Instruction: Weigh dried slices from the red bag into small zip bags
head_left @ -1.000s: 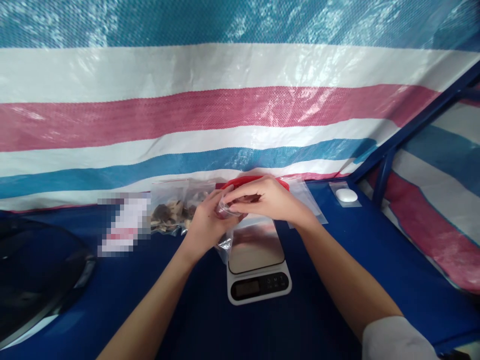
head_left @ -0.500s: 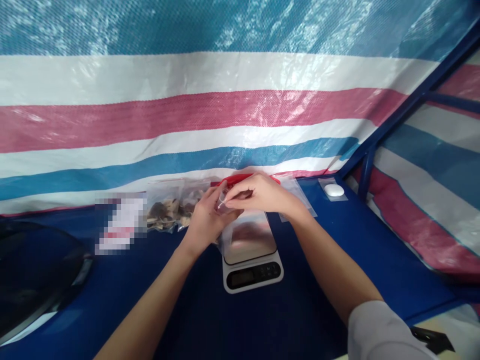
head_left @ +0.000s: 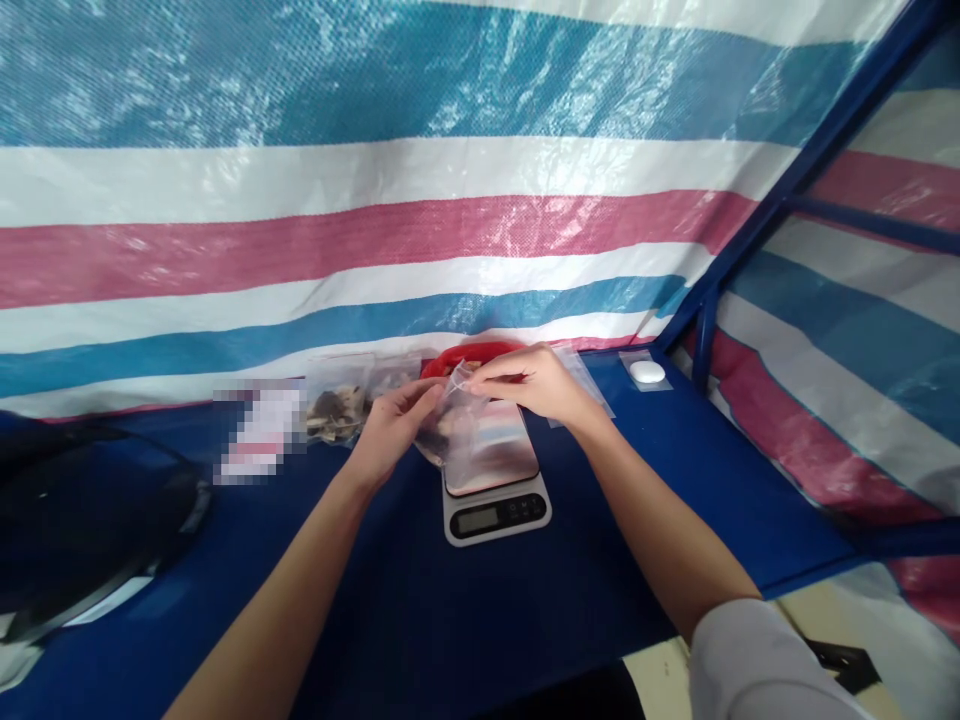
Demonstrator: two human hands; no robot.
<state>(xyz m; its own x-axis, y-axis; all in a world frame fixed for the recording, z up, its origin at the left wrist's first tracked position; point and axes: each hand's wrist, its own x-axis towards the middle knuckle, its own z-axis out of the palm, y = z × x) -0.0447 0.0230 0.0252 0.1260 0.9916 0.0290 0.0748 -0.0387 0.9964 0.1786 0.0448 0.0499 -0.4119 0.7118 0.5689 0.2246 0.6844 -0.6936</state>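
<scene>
My left hand (head_left: 395,422) pinches one side of a clear plastic bag (head_left: 463,430) between thumb and fingers. Brownish dried pieces sit in the bag's lower part. Opposite it, my right hand (head_left: 534,382) grips the bag's top edge with closed fingertips. The bag hangs above the left part of a white kitchen scale (head_left: 495,518) with a shiny plate and a dark display strip. Partly hidden behind the hands is a red bowl-like container (head_left: 450,358). To the left of my left hand lie clear bags of dried mushroom-like pieces (head_left: 336,414).
Flat clear bags (head_left: 592,388) lie behind my right wrist. Farther right, a smooth white oval object (head_left: 646,372) rests on a small clear bag. A large black round object (head_left: 82,530) occupies the left of the blue table (head_left: 405,600). A striped tarp (head_left: 360,250) hangs behind.
My hands have drawn apart slightly, with the left lower and more to the left. More of the bag and its contents now shows between them. The whole view has shifted a little.
</scene>
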